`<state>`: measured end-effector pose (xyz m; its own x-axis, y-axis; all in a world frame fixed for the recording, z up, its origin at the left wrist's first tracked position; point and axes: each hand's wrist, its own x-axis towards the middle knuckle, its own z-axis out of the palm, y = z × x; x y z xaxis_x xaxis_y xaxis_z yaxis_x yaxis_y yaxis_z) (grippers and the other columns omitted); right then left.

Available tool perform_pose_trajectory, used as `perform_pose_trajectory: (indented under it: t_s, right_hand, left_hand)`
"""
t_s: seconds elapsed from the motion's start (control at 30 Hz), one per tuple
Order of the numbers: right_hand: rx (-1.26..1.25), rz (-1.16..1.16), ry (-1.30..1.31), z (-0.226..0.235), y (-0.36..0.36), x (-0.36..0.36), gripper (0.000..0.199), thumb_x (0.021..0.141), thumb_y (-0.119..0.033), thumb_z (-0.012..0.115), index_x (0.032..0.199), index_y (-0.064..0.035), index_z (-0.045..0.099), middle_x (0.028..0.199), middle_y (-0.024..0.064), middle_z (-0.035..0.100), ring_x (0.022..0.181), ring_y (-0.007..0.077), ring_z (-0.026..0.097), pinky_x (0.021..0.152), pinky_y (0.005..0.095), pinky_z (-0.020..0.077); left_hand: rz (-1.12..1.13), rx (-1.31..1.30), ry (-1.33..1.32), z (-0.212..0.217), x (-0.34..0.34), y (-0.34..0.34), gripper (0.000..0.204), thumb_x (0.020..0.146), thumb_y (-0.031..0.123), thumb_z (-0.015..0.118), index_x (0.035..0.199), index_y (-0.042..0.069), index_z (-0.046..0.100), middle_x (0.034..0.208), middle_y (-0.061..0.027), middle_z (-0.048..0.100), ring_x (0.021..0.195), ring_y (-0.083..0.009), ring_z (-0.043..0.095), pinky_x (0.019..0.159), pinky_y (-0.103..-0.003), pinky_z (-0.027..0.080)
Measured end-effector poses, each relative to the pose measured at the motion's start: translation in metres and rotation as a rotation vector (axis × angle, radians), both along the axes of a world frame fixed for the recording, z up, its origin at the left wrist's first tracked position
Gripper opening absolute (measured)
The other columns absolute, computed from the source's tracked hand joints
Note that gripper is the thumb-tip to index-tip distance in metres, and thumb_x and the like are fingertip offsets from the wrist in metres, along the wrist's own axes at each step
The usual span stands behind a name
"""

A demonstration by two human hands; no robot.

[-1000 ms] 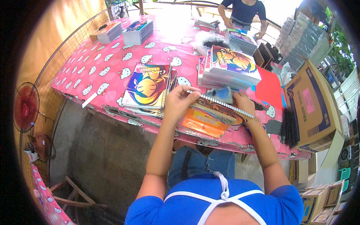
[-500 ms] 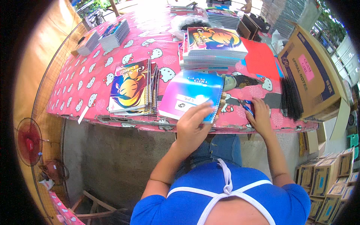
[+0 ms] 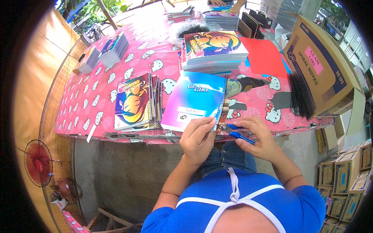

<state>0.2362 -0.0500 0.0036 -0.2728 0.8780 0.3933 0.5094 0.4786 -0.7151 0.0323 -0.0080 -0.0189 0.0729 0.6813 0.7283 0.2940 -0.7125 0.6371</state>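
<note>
A spiral notebook [image 3: 193, 101] with a pink-and-blue cover lies before me at the table's front edge, its coil along the right side. My left hand [image 3: 198, 139] is closed on the notebook's lower right corner by the coil. In my right hand [image 3: 257, 136] is a pair of pliers [image 3: 239, 136] with blue handles, held around both grips. The pliers' jaws touch the lower end of the coil, close to my left fingertips. Just left lies a stack of spiral notebooks [image 3: 134, 103] with a cartoon-figure cover.
Behind stands a tall stack of notebooks [image 3: 213, 52] beside a red sheet [image 3: 264, 57]. At right are loose black coils [image 3: 302, 97] and a cardboard box [image 3: 322, 72]. Another person's hand [image 3: 236, 9] shows at the far edge. Cartons [image 3: 344, 174] are piled lower right.
My right hand has lifted the pliers off the table and brought them left to the coil's lower end. My left hand has shifted to the notebook's corner.
</note>
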Motion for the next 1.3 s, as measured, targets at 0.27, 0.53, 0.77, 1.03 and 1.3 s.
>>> perform_pose_trajectory:
  t_s: [0.27,0.53,0.77,1.03,1.3]
  right_hand:
    - [-0.156,0.05,0.124,0.003,0.0,0.0,0.039,0.08,-0.017,0.069,0.114,-0.0013,0.059,0.11,0.0144,0.061,0.098,0.0275,0.059,0.087,0.0369,0.0461]
    - [-0.974,0.336,0.86,-0.024,0.006,-0.004,0.035,0.091,-0.021,0.06,0.117,0.0031,0.058,0.102,0.0101,0.064,0.093,0.0154,0.06,0.078,0.0271,0.0489]
    - [0.099,-0.526,-0.251,-0.064,0.042,0.066,0.044,0.083,-0.027,0.066,0.117,0.0002,0.056,0.112,0.0165,0.059,0.104,0.0328,0.055,0.09,0.042,0.0422]
    - [-0.161,-0.345,-0.183,-0.08,-0.043,0.063,0.049,0.083,-0.024,0.066,0.124,-0.0011,0.053,0.136,0.0208,0.044,0.126,0.0354,0.042,0.105,0.0448,0.0311]
    - [-1.062,-0.953,-0.138,-0.215,-0.232,0.106,0.047,0.091,-0.038,0.056,0.122,-0.0016,0.055,0.133,0.0219,0.046,0.125,0.0336,0.042,0.104,0.0423,0.0312]
  left_hand:
    - [-0.001,-0.046,-0.03,-0.004,0.002,0.001,0.025,0.064,-0.011,0.071,0.087,-0.002,0.068,0.09,-0.0131,0.067,0.081,-0.0248,0.065,0.073,-0.032,0.052]
    - [0.064,0.174,0.054,0.003,-0.011,0.004,0.019,0.069,-0.008,0.073,0.084,-0.001,0.061,0.088,-0.0133,0.065,0.079,-0.0248,0.065,0.072,-0.033,0.052]
    - [0.609,0.321,-0.852,0.025,-0.124,0.059,0.021,0.085,-0.003,0.064,0.092,0.003,0.046,0.099,-0.0129,0.059,0.09,-0.0173,0.057,0.08,-0.031,0.05]
    - [1.247,-0.164,-0.334,-0.051,-0.22,0.08,0.031,0.081,0.022,0.074,0.086,-0.003,0.055,0.094,-0.0118,0.06,0.085,-0.0215,0.057,0.082,-0.037,0.045]
    - [1.041,0.036,-0.523,-0.033,-0.189,0.067,0.029,0.087,0.015,0.066,0.107,-0.003,0.054,0.11,-0.0134,0.055,0.105,-0.0211,0.051,0.093,-0.036,0.04]
